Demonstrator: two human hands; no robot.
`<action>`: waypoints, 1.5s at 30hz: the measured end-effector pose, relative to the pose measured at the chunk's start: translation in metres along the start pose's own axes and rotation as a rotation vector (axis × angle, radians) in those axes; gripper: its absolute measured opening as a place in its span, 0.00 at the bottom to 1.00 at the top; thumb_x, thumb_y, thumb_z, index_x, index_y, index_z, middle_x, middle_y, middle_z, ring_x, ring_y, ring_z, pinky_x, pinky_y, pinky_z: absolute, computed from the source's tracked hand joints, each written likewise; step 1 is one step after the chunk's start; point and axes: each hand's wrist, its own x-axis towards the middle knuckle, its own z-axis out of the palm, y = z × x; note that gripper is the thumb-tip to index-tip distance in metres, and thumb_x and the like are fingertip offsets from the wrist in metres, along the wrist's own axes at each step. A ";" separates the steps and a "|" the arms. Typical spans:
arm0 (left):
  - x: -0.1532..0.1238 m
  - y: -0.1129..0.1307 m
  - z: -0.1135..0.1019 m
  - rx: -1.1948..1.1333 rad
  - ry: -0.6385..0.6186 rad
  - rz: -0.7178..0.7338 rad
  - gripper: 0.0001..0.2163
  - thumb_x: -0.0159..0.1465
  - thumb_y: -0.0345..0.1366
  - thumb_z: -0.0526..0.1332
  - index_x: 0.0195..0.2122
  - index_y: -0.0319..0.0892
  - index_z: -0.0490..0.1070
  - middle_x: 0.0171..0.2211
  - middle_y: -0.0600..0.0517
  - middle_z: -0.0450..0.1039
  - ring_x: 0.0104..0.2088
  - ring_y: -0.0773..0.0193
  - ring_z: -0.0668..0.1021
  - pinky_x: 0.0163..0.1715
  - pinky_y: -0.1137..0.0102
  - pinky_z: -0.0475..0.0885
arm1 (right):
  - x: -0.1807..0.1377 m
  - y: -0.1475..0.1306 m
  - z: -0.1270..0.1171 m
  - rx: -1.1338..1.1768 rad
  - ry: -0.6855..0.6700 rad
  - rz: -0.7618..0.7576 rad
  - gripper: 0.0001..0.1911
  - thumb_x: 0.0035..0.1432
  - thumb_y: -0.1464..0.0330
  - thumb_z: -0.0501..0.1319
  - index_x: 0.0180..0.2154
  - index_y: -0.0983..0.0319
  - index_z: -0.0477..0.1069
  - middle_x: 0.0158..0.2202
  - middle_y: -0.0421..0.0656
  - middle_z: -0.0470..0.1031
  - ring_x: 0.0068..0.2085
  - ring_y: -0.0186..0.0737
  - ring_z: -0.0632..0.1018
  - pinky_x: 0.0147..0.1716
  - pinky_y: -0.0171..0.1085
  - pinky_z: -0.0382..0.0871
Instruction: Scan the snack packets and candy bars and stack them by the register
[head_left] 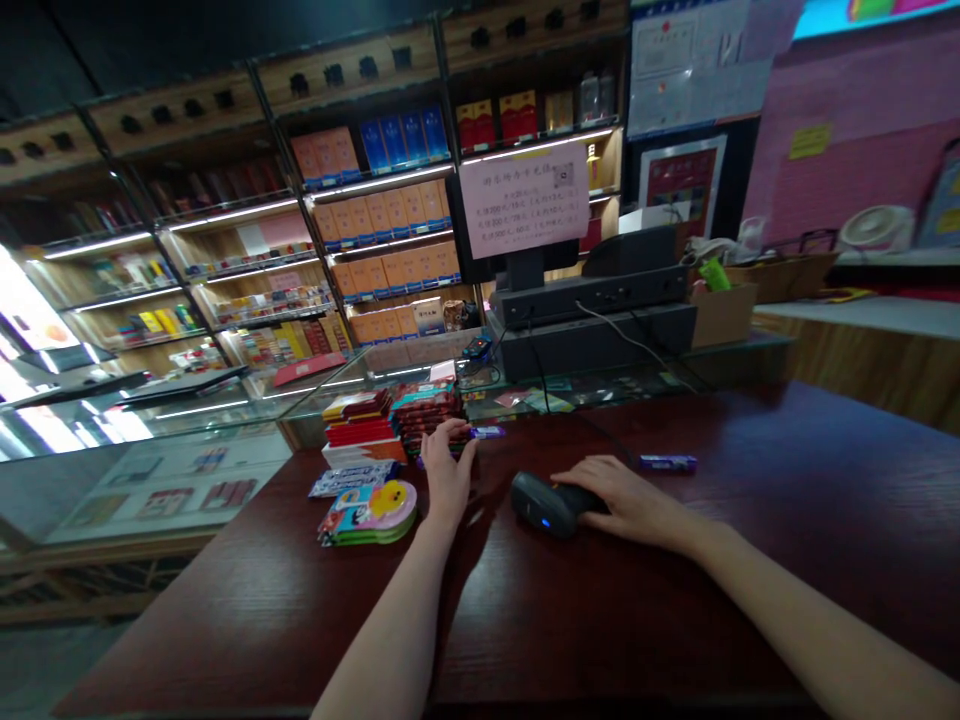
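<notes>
My left hand (448, 465) lies on the dark red wooden counter (675, 600) with its fingers bent over a small purple packet (486, 432), beside a stack of snack packs (425, 410). My right hand (626, 497) is wrapped around the handle of a black barcode scanner (546, 503) that shows a blue light. A second purple packet (667, 463) lies just beyond my right hand.
Red packs (360, 420) and a round yellow duck card (371, 512) sit left of my left hand. A cash register (592, 310) with a pink paper sign (525, 198) stands behind. Glass display cases (150, 470) and lit shelves of boxes (382, 220) fill the left.
</notes>
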 end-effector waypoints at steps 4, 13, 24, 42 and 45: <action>-0.001 0.003 0.000 0.073 -0.004 0.079 0.11 0.62 0.32 0.64 0.46 0.48 0.69 0.42 0.52 0.77 0.48 0.57 0.76 0.66 0.47 0.48 | 0.006 -0.006 0.000 -0.025 0.057 -0.013 0.25 0.63 0.62 0.61 0.60 0.56 0.66 0.54 0.49 0.75 0.55 0.49 0.74 0.62 0.54 0.54; -0.001 0.004 -0.001 0.115 -0.035 0.172 0.12 0.62 0.31 0.64 0.46 0.49 0.69 0.45 0.51 0.76 0.54 0.55 0.74 0.68 0.47 0.43 | 0.012 -0.005 0.000 -0.096 0.192 -0.003 0.25 0.61 0.66 0.62 0.60 0.53 0.65 0.52 0.47 0.76 0.55 0.48 0.74 0.63 0.59 0.52; -0.002 -0.004 0.002 0.117 -0.012 0.160 0.13 0.61 0.31 0.65 0.47 0.48 0.70 0.48 0.49 0.76 0.54 0.55 0.74 0.67 0.46 0.46 | 0.011 -0.008 0.000 -0.097 0.189 -0.010 0.23 0.61 0.68 0.62 0.58 0.54 0.66 0.51 0.46 0.76 0.55 0.47 0.75 0.65 0.60 0.49; -0.002 0.003 -0.002 0.056 -0.019 0.126 0.12 0.62 0.32 0.64 0.46 0.48 0.67 0.43 0.52 0.78 0.50 0.56 0.76 0.67 0.46 0.45 | 0.001 -0.006 0.005 -0.022 0.065 -0.025 0.26 0.58 0.66 0.64 0.59 0.52 0.67 0.52 0.45 0.76 0.56 0.47 0.74 0.67 0.60 0.45; -0.001 0.003 -0.002 0.058 -0.017 0.131 0.12 0.62 0.31 0.64 0.46 0.48 0.68 0.43 0.52 0.77 0.50 0.56 0.76 0.67 0.46 0.46 | 0.002 -0.011 0.003 -0.015 0.054 -0.010 0.26 0.57 0.65 0.65 0.58 0.53 0.69 0.51 0.45 0.77 0.54 0.47 0.75 0.67 0.59 0.45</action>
